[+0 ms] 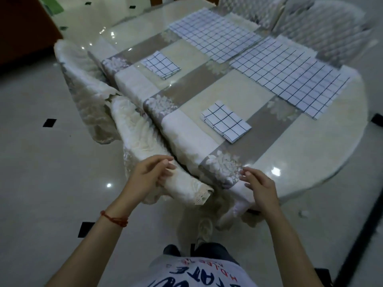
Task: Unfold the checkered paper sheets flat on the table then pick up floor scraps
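Two checkered sheets lie unfolded flat at the table's far side: one (215, 36) farther back, one (290, 75) nearer the right. Two more stay folded into small rectangles: one (160, 64) at mid-left, one (226, 122) nearer me. My left hand (149, 175) hovers over a lace-covered chair back, fingers apart and empty. Over the table's near corner, my right hand (259, 187) is also empty with fingers apart. A small white scrap (303, 213) lies on the floor at right.
The oval table (310, 162) carries a beige and grey patterned cloth under glossy plastic. Lace-covered chairs (89, 96) stand along its left side, and more chairs (323, 23) at the far side. The floor is pale tile with black diamonds (49, 122).
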`<state>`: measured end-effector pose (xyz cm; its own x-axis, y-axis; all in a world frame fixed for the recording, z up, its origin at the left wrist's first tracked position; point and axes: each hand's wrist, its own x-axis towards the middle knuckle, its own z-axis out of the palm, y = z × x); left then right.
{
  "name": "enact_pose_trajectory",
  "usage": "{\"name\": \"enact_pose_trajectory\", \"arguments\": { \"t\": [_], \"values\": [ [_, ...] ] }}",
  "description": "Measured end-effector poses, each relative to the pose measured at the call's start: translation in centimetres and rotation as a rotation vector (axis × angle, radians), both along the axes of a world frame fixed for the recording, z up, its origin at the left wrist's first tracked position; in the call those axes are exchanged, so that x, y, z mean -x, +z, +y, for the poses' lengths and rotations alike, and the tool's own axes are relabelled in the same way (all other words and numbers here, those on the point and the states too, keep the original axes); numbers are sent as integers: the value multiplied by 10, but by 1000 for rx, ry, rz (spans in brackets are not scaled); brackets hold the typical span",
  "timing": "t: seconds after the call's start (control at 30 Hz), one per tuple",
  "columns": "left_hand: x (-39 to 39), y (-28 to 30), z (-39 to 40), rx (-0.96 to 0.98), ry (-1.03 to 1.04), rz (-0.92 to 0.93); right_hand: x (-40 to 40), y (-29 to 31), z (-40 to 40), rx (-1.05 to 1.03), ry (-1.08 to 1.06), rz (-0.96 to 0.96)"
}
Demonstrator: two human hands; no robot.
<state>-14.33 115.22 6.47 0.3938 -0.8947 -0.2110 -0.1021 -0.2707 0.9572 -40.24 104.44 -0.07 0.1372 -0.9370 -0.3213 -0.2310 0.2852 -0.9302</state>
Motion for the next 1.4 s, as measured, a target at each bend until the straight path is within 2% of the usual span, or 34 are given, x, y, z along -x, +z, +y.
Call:
{"name": "enact_pose_trajectory", "arguments": {
  "t": [0.1, 0.2, 0.27, 0.37, 0.57, 0.73, 1.0, 1.07, 1.17, 1.23, 1.33, 1.4],
  "values": [
    [-2, 10, -54, 43, -52, -73, -4, -6, -49, 33, -24, 56],
    [-6, 4, -114, -3, -109, -139, -11, -16, -96, 13, -85, 99],
    [-11, -10, -153, -57, -115, -181, -18, -23, -125, -18, -118, 170],
    [-20, -33, -207, -151, -132, -347, -26, -32, -159, -49, -137, 274],
    [-34, -81, -287, -288, -291, -519, -52, -42, -199, -37, -197, 460],
    [-28, -107, -314, -329, -404, -571, -77, -52, -205, -44, -289, 529],
    [-34, -117, -326, -314, -417, -467, -112, -63, -194, -112, -467, 587],
    [-40, -115, -327, -343, -413, -409, -114, -63, -184, -110, -512, 545],
    [-45, -109, -327, -337, -478, -383, -114, -58, -167, -127, -673, 374],
    [-45, -104, -325, -329, -503, -315, -113, -52, -157, -139, -787, 201],
    [-43, -92, -319, -276, -510, -135, -112, -38, -143, -189, -939, -173],
    [-39, -80, -315, -228, -517, -48, -111, -31, -134, -253, -960, -302]
  ]
}}
